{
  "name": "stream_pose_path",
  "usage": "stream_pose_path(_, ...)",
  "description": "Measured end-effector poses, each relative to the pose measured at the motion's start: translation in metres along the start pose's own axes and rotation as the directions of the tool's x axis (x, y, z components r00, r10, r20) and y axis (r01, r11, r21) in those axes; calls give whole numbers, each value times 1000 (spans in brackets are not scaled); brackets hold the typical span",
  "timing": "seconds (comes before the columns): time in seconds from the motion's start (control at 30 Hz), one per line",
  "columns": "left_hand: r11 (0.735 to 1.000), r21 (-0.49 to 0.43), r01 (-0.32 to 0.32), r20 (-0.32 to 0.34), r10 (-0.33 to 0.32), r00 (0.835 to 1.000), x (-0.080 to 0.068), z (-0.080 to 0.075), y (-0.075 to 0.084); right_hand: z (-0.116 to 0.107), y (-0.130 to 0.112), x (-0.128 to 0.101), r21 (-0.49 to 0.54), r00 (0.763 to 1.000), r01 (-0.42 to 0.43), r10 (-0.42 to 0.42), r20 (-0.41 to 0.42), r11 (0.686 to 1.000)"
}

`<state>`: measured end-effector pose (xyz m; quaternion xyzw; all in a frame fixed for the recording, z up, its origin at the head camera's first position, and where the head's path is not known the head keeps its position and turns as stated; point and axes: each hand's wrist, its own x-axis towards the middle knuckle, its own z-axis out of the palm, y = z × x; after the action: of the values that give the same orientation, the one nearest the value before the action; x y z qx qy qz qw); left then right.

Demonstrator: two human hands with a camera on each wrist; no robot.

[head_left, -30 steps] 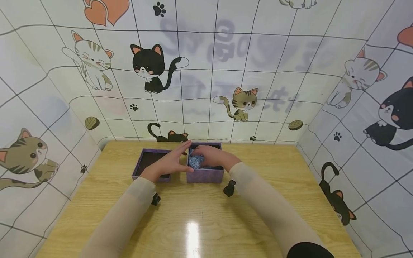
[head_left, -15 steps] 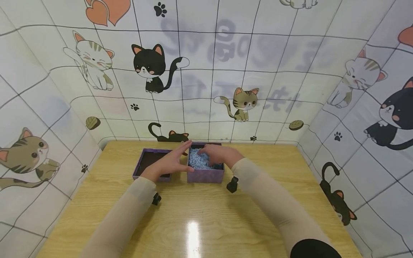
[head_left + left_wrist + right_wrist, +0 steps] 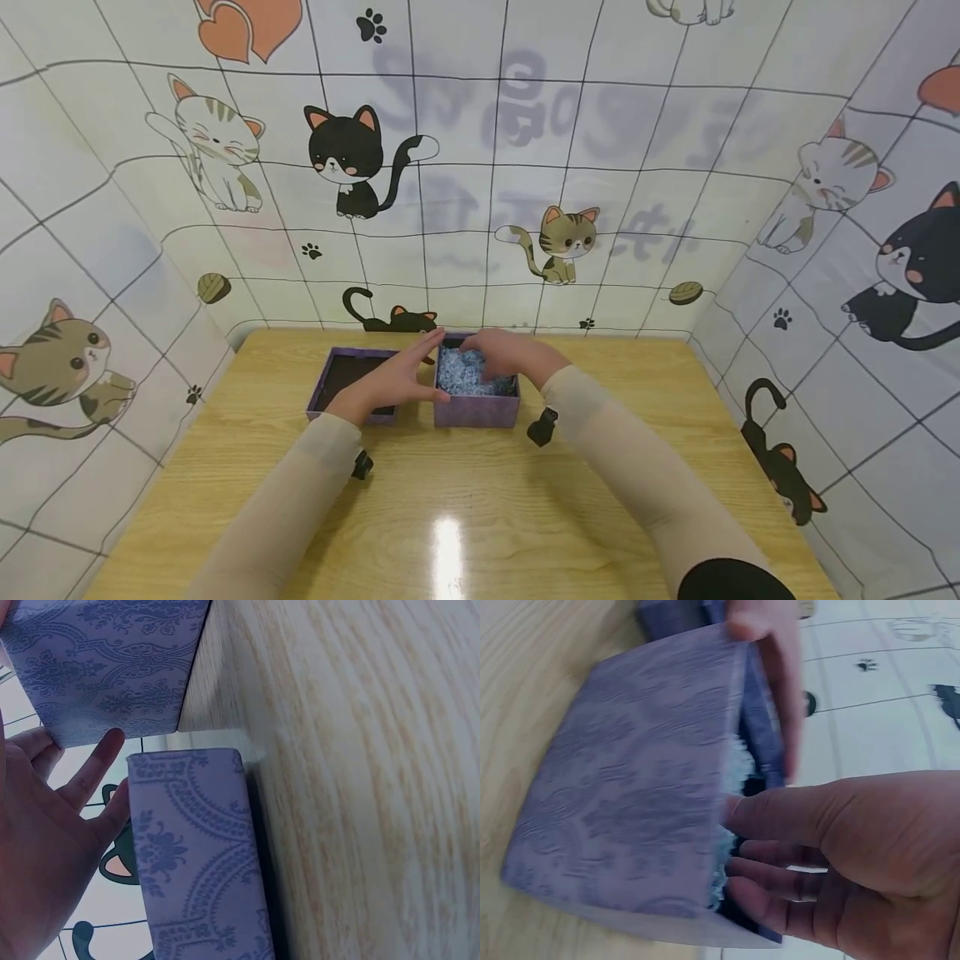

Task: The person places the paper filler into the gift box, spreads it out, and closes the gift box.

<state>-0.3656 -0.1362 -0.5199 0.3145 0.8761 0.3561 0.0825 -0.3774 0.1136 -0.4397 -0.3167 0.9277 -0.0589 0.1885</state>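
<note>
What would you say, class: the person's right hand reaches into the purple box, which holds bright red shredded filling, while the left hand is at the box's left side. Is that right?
Not quite: the shredded filling is pale blue, not red, as the head view shows. The right hand does reach into the purple box, and the left hand is at its left side.

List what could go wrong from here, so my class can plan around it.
1. The pale-blue shredded filling could cling to the right grip, whose fingers reach inside the deep purple patterned box, and spill over its rim.
2. The box might slide or tip, since the left grip touches only its left side.
3. The shallow purple dark-lined tray lies close to the left grip and could be knocked.
</note>
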Motion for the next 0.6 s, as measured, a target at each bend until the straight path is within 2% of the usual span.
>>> stream_pose_path(0.1, 1000, -7, -2, -6, 2, 1000, 0, -1, 0, -6, -1, -6, 110, 1000, -18, 19, -7, 994)
stream_pose_path(0.23, 1000, -5, -8, -9, 8, 1000, -1, -1, 1, 2, -1, -4, 228, 996, -79, 68, 55, 971)
stream_pose_path(0.33, 1000, -3, -15, -9, 15, 1000, -1, -2, 1, 14, -3, 2, 194, 992, -103, 88, 85, 975)
stream_pose_path(0.43, 1000, 2, -15, -8, 15, 1000, -1, -2, 0, 24, -6, 10, 102, 993, -102, 95, 70, 990)
stream_pose_path(0.6, 1000, 12, -25, -3, 25, 1000, -1, -2, 1, 31, -7, 18, 73, 990, -124, 118, 80, 990)
